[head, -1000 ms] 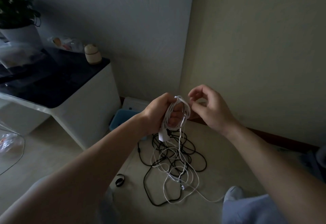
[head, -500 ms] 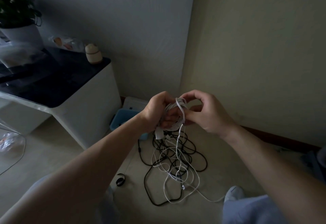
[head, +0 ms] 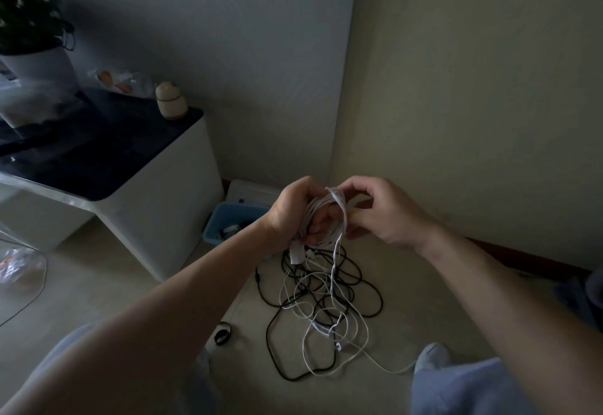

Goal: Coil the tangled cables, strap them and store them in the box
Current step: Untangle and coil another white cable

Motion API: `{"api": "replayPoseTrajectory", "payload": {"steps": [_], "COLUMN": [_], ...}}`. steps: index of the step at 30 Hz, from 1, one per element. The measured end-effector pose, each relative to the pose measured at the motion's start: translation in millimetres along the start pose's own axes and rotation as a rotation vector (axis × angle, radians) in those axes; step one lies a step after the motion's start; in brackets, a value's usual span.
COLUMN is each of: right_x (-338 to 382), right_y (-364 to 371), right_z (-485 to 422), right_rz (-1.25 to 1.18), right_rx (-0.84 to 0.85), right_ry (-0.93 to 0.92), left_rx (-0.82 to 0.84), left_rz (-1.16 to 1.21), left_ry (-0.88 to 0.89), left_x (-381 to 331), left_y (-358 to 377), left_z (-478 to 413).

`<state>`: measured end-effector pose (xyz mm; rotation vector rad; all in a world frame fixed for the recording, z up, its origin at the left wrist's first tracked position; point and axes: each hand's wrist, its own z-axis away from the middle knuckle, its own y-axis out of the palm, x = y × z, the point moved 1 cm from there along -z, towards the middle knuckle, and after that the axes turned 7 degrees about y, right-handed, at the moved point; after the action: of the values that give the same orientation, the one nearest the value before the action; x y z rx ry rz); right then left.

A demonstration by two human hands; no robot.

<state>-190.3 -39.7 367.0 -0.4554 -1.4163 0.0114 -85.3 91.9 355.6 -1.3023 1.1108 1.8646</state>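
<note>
Just in front of the chest, in the head view, both hands meet over the floor. The left hand [head: 290, 212] has its fingers curled tight round a coil of white cable [head: 313, 218]; the fingertips show through the middle of the loops, pressed together. A white plug end [head: 296, 253] hangs straight below those fingers.

The right hand [head: 388, 215] sits just beside the coil, on its right. Its forefinger arches over the top and its thumb comes in from below, and between them they pinch a white band [head: 340, 215] marked with dark dots. The band runs over the top of the coil, down past the right thumb tip, and dangles below both hands. The other right fingers are curled loosely behind; how they lie underneath cannot be told.

Directly under the fingers, well apart from them, a tangle of black and white cables [head: 326, 300] lies on the pale floor, with one white strand trailing towards a socked foot [head: 432, 356]. To the left of the tangle, below the left forearm, lies a black strap loop [head: 222, 336].

Beyond the left knuckles stands the blue box [head: 217, 218], open, with something pale inside, and a flat white lid [head: 251, 191] just behind it against the wall. Further left of the fingers is a cabinet [head: 156, 192] with a dark top, bearing a cream jar [head: 171, 101] and a potted plant [head: 36, 65].
</note>
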Motion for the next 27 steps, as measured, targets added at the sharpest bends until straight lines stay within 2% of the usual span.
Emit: {"api": "replayPoseTrajectory", "payload": {"steps": [5, 8, 10, 13, 15, 20, 25, 27], "right_x": [-1, -3, -4, -6, -6, -6, -6, -7], "right_y": [2, 1, 0, -4, -7, -7, -11, -12], "right_z": [-1, -3, -4, -4, -4, -4, -5, -5], "right_rz": [0.154, 0.18, 0.179, 0.138, 0.085, -0.014, -0.143, -0.162], "right_rx": [-0.025, -0.051, -0.066, -0.039, -0.009, 0.041, 0.007, -0.022], "right_ry": [-0.074, -0.077, -0.067, -0.025, 0.002, 0.036, 0.074, 0.069], "left_rx": [-0.392, -0.52, -0.473, -0.251, -0.179, -0.087, -0.101, -0.068], "left_rz": [-0.232, -0.335, -0.381, -0.274, -0.286, -0.168, -0.29, -0.257], "left_ry": [0.183, 0.216, 0.264, 0.308, 0.315, 0.298, 0.326, 0.319], "left_x": [-1, -5, -9, -12, -15, -16, -18, -21], "left_y": [0, -8, -10, -8, -10, -15, -22, -23], "left_z": [-2, -7, -7, -5, -1, 2, -1, 1]}}
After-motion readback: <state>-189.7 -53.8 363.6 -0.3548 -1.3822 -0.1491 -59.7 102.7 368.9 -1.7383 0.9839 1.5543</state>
